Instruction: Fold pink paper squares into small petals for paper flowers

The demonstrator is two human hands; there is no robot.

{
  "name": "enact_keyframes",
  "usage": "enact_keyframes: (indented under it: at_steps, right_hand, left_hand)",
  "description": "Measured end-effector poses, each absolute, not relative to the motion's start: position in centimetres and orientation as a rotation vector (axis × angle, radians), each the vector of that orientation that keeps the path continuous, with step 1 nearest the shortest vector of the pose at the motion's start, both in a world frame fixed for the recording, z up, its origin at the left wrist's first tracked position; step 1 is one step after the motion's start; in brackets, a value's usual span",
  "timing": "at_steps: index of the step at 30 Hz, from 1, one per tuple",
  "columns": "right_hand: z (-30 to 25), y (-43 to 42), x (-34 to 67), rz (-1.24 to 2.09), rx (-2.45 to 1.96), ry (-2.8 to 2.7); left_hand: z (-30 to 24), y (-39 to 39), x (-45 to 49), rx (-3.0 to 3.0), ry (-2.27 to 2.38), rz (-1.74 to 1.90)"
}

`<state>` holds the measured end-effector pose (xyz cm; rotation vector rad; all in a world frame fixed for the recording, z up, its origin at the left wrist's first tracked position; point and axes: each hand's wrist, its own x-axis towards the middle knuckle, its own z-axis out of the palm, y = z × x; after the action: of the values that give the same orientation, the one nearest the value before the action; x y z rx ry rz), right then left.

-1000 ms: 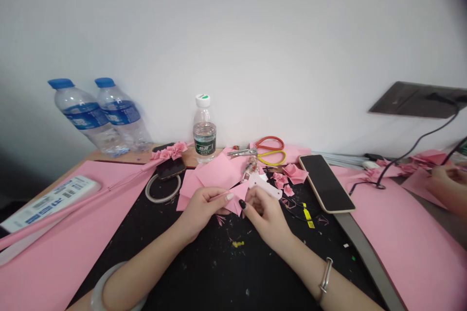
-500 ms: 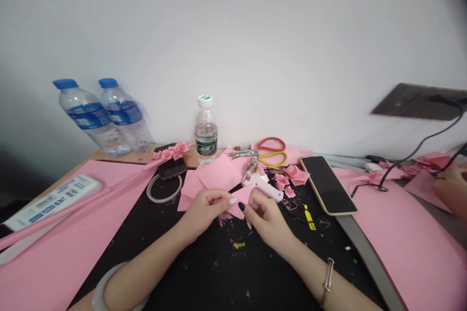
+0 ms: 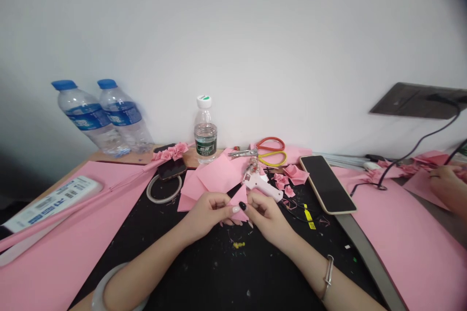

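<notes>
Over a black work surface (image 3: pixel 204 277) I'm watching the left hand (image 3: pixel 206 214) and right hand (image 3: pixel 270 218) pinching a folded pink paper piece (image 3: pixel 239 198) between them, thumbs pressing on top, other fingers curling underneath.

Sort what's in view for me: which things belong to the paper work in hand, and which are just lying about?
Part of the work, it seems:
Pink paper piece, pinched by left hand and right hand
Pink sheets behind it
Probably glue gun and scissors

Probably just lying about:
Phone with pale edges
Green-labelled bottle
Two blue-capped bottles
</notes>
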<state>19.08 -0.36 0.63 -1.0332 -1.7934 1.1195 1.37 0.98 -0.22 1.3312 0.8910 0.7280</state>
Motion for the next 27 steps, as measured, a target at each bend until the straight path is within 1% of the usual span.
enact_keyframes:
  at_steps: [5, 9, 13, 20, 27]
  right_hand:
    - [0.59, -0.41, 19.18, 1.123, -1.044, -1.805]
    - [0.6, -0.3, 19.19, 1.119, -1.06, -1.816]
    - [0.65, -0.32, 19.4, 1.052, -1.074, -1.914]
    - [0.93, -0.27, 19.84, 0.932, -1.021, -2.113]
    - [1.23, -0.29, 19.86, 1.071, -0.987, -2.086]
  left_hand:
    - [-0.13, 0.77, 1.51, 1.337, 0.873, 0.686]
    - [0.05, 0.8, 1.54, 1.515, 0.957, 0.744]
    - [0.12, 0.85, 1.43, 1.58, 1.012, 0.776]
    - [-0.13, 0.81, 1.37, 1.686, 1.099, 0.72]
    - [-0.23, 0.93, 1.25, 1.645, 1.004, 0.716]
